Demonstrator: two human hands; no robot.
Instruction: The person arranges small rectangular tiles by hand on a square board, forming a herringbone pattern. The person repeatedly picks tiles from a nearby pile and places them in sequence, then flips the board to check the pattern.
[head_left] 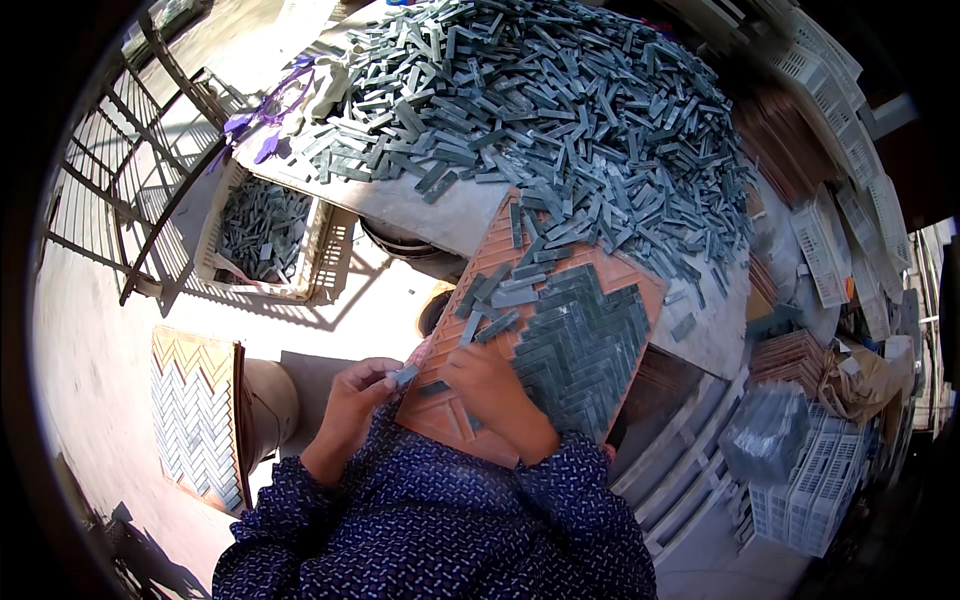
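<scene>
The left hand (362, 392) pinches a small grey tile (405, 375) between thumb and fingers, just beside the left edge of a grooved orange tray (620, 272). The right hand (485, 378) is bent over the tray — its fingertips are turned away, so I cannot tell whether they grip anything. Near its knuckles, loose dark strips (505, 292) lie scattered across the tray's upper left part. On the tray's right side, green-grey tiles sit in a tight herringbone block (580, 350). The tray's far end meets the table (425, 215), where a big heap of similar strips (560, 110) spreads. Farther left stand a cream crate (312, 250) of tile pieces and — nearer the person — a herringbone panel (195, 420) against a bucket (272, 400).
</scene>
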